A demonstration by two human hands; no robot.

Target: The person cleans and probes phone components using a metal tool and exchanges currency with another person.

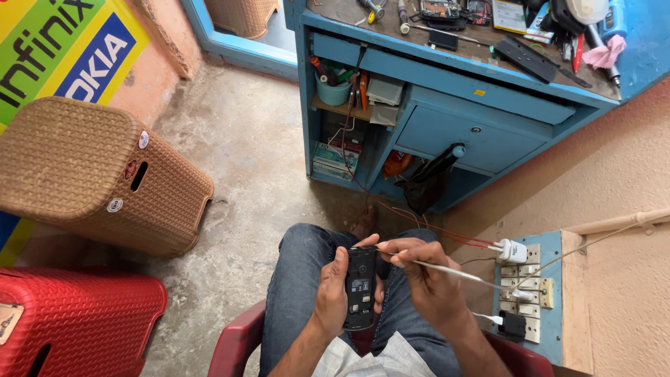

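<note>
Left hand [333,290] fingers wrapped around an opened black phone [361,287], over the lap. Right hand [426,276] fingers pinching thin wire leads [453,272] just above the phone's top edge. Could slip and short the exposed board if leads wander.

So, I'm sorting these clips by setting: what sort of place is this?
Probably a small phone repair stall. The left hand holds an opened phone, a blue workbench is strewn with tools, and a wall switchboard holds chargers.
</note>
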